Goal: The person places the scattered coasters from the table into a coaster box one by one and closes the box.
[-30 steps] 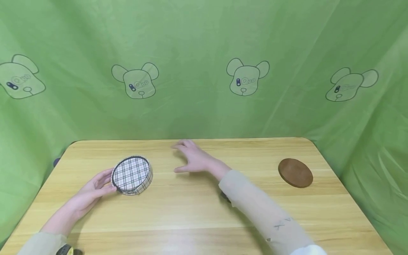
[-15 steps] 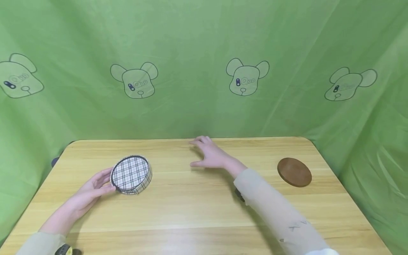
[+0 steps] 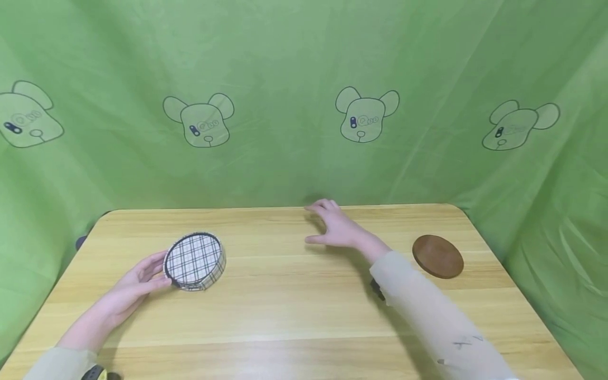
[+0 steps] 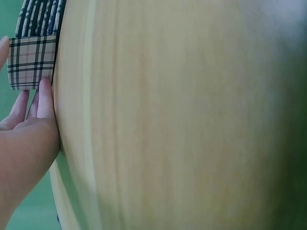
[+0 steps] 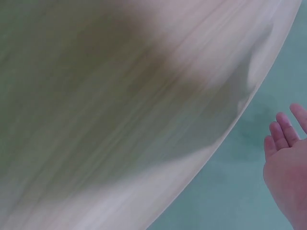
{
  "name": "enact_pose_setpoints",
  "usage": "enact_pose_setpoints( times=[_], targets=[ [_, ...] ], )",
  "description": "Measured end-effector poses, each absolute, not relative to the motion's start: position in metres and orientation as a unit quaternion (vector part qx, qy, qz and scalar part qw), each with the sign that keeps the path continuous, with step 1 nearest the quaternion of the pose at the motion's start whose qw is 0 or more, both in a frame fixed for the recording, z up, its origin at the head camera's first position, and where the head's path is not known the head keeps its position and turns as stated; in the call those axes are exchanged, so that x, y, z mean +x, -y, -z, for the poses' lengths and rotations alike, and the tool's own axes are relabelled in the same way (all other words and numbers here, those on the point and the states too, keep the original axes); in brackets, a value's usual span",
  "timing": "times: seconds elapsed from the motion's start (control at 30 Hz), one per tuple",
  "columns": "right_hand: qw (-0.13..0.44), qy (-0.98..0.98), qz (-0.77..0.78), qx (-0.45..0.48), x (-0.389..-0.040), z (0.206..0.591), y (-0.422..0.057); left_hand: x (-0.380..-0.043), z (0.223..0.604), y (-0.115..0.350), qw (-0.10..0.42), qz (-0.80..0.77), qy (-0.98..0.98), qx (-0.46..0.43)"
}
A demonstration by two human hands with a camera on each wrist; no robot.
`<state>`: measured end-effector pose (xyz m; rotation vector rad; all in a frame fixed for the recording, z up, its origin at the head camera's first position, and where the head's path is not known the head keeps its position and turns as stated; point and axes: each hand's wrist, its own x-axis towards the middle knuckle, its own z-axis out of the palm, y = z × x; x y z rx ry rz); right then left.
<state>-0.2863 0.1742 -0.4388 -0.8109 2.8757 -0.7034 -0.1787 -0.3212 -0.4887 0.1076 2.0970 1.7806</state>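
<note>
A round plaid coaster holder [image 3: 196, 259] is at the left of the table in the head view. My left hand [image 3: 130, 290] holds it by its left side, thumb at the near edge and fingers behind. The left wrist view shows its plaid band [image 4: 31, 62], with dark and white striped edges stacked above, and the fingertips [image 4: 45, 88] against it. My right hand [image 3: 338, 227] hovers over the back of the table with thumb and fingers spread, holding nothing. In the right wrist view its fingers [image 5: 283, 129] are loosely extended.
A brown round coaster [image 3: 438, 257] lies at the right of the wooden table [image 3: 266, 311], beyond the right sleeve [image 3: 427, 306]. A green curtain [image 3: 285, 158] with printed bear heads hangs behind the table and along its sides.
My right hand has moved to the right along the back of the table, away from the plaid holder, its fingers still spread. The left hand and the holder have stayed in place.
</note>
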Motion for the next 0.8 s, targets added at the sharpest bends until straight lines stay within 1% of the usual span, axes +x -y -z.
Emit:
enact_pose_setpoints(
  times=[0.8],
  targets=[
    [0.01, -0.954, 0.216, -0.209, -0.279, 0.435, -0.253, -0.178, 0.488, 0.322, 0.202, -0.636, -0.744, 0.043]
  ],
)
